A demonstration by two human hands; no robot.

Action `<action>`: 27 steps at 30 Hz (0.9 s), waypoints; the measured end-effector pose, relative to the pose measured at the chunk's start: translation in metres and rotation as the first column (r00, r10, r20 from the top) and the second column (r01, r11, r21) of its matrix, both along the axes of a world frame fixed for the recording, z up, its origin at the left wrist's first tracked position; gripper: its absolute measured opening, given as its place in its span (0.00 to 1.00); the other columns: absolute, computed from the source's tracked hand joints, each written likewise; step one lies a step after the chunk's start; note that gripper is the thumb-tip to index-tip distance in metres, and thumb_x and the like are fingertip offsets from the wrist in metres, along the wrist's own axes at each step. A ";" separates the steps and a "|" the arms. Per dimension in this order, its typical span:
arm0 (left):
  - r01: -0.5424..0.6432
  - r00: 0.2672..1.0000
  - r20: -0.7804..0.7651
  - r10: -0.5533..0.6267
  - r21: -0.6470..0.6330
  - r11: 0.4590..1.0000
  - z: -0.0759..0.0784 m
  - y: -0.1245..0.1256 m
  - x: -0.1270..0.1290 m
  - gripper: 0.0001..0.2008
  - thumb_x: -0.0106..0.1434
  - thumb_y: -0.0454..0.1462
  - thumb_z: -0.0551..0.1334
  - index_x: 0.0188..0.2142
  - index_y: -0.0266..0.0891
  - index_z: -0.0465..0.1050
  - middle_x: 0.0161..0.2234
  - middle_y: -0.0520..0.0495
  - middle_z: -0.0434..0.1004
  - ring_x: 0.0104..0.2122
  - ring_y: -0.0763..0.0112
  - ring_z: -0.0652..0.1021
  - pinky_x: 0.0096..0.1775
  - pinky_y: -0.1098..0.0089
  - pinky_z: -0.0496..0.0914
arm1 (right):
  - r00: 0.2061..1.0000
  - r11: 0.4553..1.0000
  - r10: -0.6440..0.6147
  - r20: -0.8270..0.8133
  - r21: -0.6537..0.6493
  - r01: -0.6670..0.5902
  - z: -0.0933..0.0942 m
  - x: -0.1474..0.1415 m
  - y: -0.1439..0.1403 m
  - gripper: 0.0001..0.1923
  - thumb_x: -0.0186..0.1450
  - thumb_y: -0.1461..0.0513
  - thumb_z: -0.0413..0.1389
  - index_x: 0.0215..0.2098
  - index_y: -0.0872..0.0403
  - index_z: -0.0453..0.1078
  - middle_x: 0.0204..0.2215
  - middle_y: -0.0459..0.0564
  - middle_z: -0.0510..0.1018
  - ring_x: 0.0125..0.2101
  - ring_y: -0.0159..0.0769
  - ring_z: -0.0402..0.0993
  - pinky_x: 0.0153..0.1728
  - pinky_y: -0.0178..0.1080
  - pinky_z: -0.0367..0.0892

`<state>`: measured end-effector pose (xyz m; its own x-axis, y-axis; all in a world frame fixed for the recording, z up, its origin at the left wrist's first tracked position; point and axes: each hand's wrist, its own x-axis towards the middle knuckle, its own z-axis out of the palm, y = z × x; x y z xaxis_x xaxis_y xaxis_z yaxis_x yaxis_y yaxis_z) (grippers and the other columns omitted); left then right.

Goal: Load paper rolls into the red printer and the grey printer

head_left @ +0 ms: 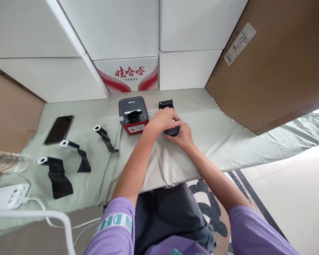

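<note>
A small black device with rounded edges lies on the cloth-covered surface, mostly hidden under my hands. Beyond my fingers, a black flap-like part sticks up at its far end; I cannot tell if the two are joined. My left hand reaches over the device from the left, fingers bent onto its top. From the right, my right hand wraps round its side, thumb at the near edge. To the left stands a black and red receipt printer with a dark strip on its top.
Several partly unrolled black paper rolls lie at left, near a phone, a plastic bottle and a white power bank with a cable. White boxes line the back; a large cardboard box stands right.
</note>
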<state>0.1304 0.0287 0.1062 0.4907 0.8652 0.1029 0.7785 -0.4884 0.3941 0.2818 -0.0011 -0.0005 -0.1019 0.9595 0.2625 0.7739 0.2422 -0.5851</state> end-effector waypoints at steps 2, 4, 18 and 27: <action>-0.147 0.987 0.086 0.138 0.104 0.984 -0.002 0.004 -0.001 0.17 0.72 0.46 0.59 0.48 0.42 0.83 0.55 0.38 0.78 0.58 0.49 0.74 0.61 0.53 0.65 | 1.000 1.000 -0.007 0.003 0.003 0.007 -0.002 0.000 0.000 0.54 0.50 0.39 0.67 0.66 0.54 0.59 0.55 0.64 0.76 0.56 0.67 0.70 0.54 0.59 0.64; -0.330 0.940 0.139 0.312 0.130 0.935 -0.007 0.009 -0.003 0.20 0.74 0.44 0.56 0.60 0.40 0.75 0.63 0.34 0.72 0.65 0.46 0.67 0.65 0.50 0.60 | 1.000 1.000 -0.009 0.004 0.009 0.009 -0.003 0.000 0.001 0.56 0.49 0.39 0.67 0.67 0.55 0.58 0.56 0.66 0.76 0.57 0.67 0.69 0.55 0.59 0.64; -0.289 0.951 0.085 0.296 -0.090 0.953 -0.007 0.017 -0.012 0.23 0.76 0.46 0.50 0.45 0.38 0.82 0.43 0.38 0.84 0.44 0.54 0.81 0.49 0.60 0.72 | 1.000 0.999 0.002 -0.016 0.037 -0.002 -0.004 0.001 0.002 0.50 0.50 0.40 0.67 0.63 0.54 0.62 0.54 0.63 0.77 0.54 0.65 0.70 0.53 0.57 0.64; -0.310 0.948 -0.103 0.301 -0.094 0.946 -0.011 0.013 -0.014 0.20 0.68 0.33 0.59 0.58 0.40 0.76 0.59 0.36 0.77 0.57 0.53 0.78 0.56 0.60 0.70 | 0.995 0.999 0.031 -0.091 0.018 -0.029 -0.007 0.003 0.003 0.54 0.47 0.39 0.68 0.65 0.53 0.61 0.59 0.64 0.74 0.58 0.67 0.67 0.58 0.63 0.61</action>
